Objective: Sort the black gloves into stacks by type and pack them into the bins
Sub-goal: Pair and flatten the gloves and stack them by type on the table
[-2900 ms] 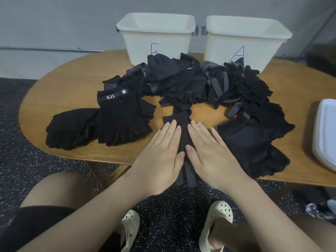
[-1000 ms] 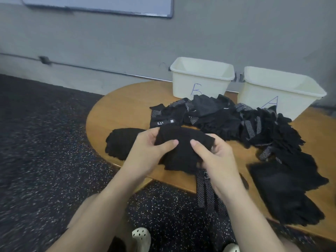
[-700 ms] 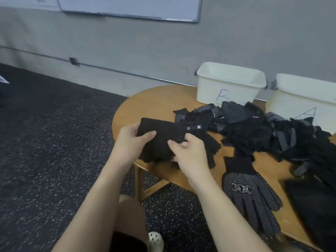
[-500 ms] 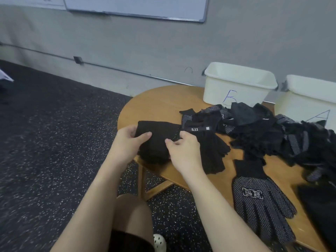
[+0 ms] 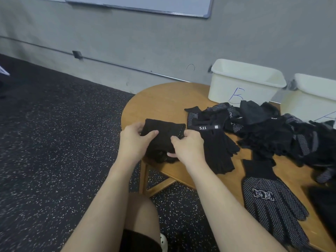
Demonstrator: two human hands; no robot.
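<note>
- The left hand and right hand each hold a grip on a folded black glove at the left end of the table; thumbs lie on top, most fingers hidden underneath.
- Whether it touches the dark stack below cannot be told.
- The 5.11 glove lies just right of it.
- The dotted glove hangs over the near edge.
- The glove pile is tangled; types are hard to separate.
- Bin B shows whole; the second bin is cut off.
</note>
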